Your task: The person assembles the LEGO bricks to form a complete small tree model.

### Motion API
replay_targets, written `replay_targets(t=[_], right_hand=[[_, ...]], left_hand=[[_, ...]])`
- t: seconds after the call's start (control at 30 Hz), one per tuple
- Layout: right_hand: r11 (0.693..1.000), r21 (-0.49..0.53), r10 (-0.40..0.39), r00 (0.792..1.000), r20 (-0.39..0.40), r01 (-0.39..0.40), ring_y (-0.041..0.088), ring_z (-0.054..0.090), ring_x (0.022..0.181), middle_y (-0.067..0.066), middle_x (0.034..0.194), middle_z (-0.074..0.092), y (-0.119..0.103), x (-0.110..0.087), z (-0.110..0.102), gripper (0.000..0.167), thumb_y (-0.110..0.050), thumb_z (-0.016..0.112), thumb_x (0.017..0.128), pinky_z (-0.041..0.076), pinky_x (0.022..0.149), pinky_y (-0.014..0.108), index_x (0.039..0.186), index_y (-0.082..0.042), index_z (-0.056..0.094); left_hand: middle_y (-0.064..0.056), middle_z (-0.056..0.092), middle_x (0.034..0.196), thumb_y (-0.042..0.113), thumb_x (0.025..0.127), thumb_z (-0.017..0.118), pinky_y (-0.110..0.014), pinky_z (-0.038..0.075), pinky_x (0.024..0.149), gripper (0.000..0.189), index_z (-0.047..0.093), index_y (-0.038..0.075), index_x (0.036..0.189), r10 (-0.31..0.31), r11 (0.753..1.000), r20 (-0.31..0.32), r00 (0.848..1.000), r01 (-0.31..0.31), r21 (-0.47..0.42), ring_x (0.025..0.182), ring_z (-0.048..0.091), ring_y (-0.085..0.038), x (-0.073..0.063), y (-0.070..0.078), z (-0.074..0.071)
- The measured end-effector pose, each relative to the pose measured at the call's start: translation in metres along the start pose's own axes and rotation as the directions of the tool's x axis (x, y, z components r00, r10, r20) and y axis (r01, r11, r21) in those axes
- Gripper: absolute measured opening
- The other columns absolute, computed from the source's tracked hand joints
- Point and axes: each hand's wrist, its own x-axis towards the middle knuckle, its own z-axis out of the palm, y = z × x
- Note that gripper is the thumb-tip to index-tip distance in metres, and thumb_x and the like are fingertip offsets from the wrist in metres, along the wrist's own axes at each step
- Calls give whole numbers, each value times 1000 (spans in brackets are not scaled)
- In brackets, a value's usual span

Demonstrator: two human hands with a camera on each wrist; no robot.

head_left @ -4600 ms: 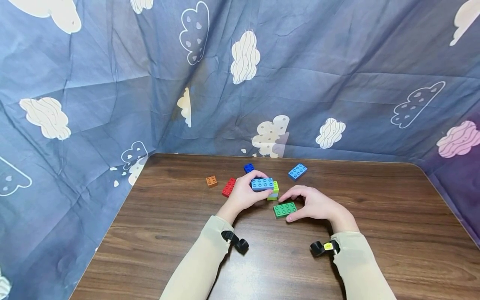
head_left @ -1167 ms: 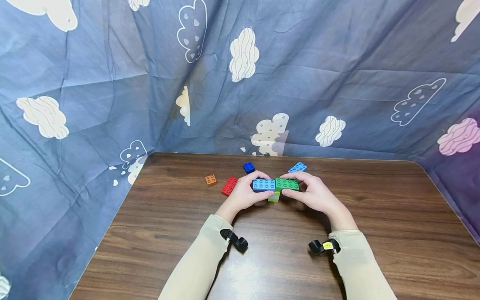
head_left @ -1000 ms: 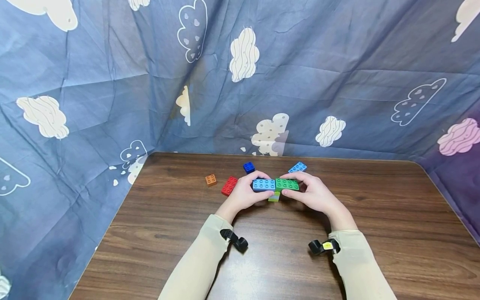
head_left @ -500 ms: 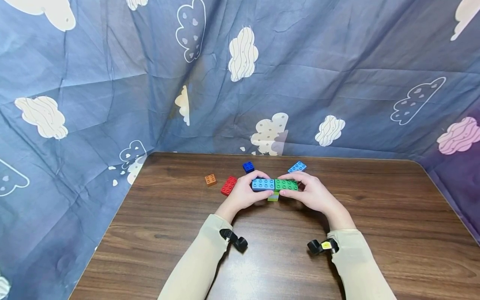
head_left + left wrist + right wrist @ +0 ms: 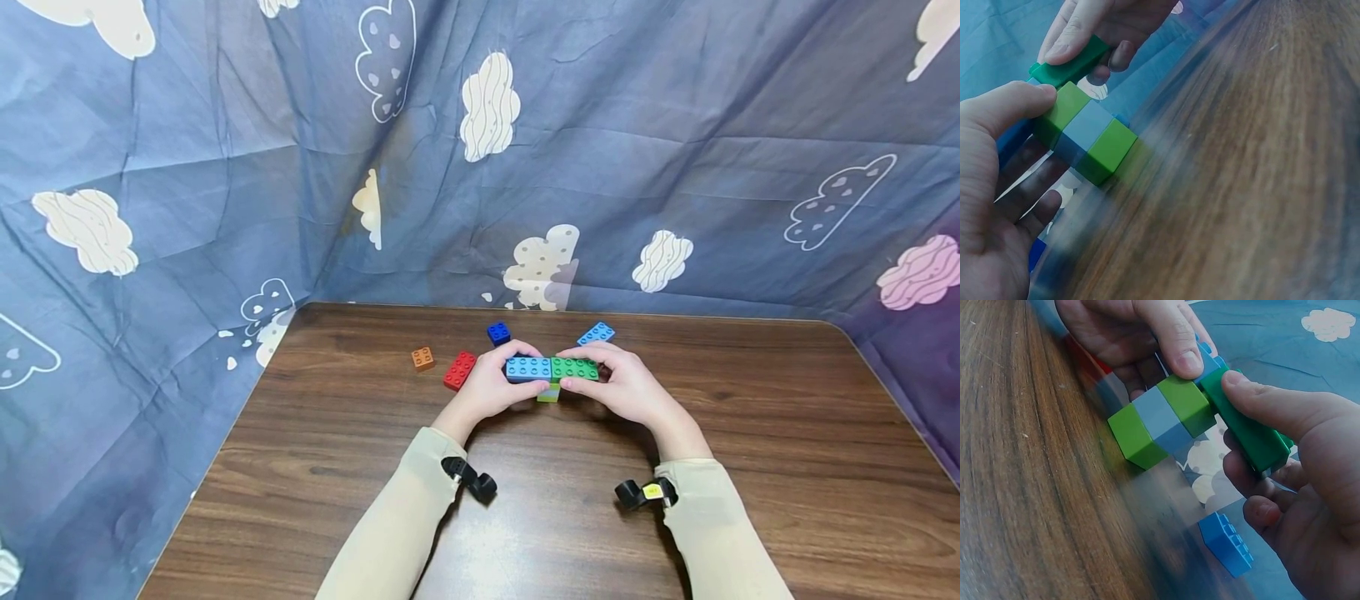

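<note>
A small tower (image 5: 548, 394) of lime green, pale blue and lime green bricks stands on the table. Across its top, a light blue toy brick (image 5: 528, 369) reaches out to the left and a green toy brick (image 5: 575, 369) to the right, end to end. My left hand (image 5: 486, 390) holds the light blue brick between thumb and fingers, its thumb also by the top lime brick in the left wrist view. Thumb in front and fingers behind, my right hand (image 5: 633, 390) pinches the green brick (image 5: 1250, 428). Whether the green brick's studs are fully seated is hidden.
Left of the tower lie a red brick (image 5: 460, 370) and an orange brick (image 5: 423, 358). Behind the hands are a dark blue brick (image 5: 498, 333) and another light blue brick (image 5: 596, 332). A cloud-patterned cloth (image 5: 600, 167) hangs beyond the wooden table (image 5: 315, 467).
Several seconds ago the green brick lay on the table by my right hand; that hand lifted it onto the tower beside the light blue brick. Over the last second the hands barely move.
</note>
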Motion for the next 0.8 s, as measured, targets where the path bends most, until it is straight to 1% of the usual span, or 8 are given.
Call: replay_targets(t=[0.2,0.33,0.47,0.63,0.8], right_hand=[[1000,17,-17,1000,-12,18,22,56,93,5,121,69,0,-1,0,36,-27,84,100,48,77,32,135,-20,78],[999,-3,-44,999,-24,44,21,54,88,4,116,69,1,-1,1,34,-25,84,100,46,72,32,133,-20,79],[997,-25,-78,996,-32,77,21,54,85,4,114,71,2,0,2,33,-24,85,99,46,70,32,131,-19,79],[997,-40,-73,997,-19,72,21,53,82,4,112,70,3,0,2,34,-23,85,99,45,69,32,132,-18,79],[996,-50,-78,997,-3,78,20,54,83,3,113,71,0,0,0,34,-25,84,99,46,69,32,132,-18,78]], left_hand=[[4,75,115,26,91,92,-33,56,93,37,72,21,121,6,1000,1,1000,-6,2,101,68,-13,0,0,1],[4,75,115,26,91,92,-32,55,93,37,72,21,121,14,1000,1,1000,-14,7,102,69,-12,1,1,1],[4,75,115,27,91,92,-33,55,94,37,72,22,121,6,1000,3,1000,-6,-3,102,68,-13,0,1,1],[3,75,115,27,92,91,-33,55,94,35,72,22,121,-1,1000,5,1000,1,-8,102,68,-14,-1,2,1],[3,74,117,25,91,91,-33,55,95,36,71,21,121,10,1000,7,1000,-10,-3,103,68,-13,-1,2,1]])
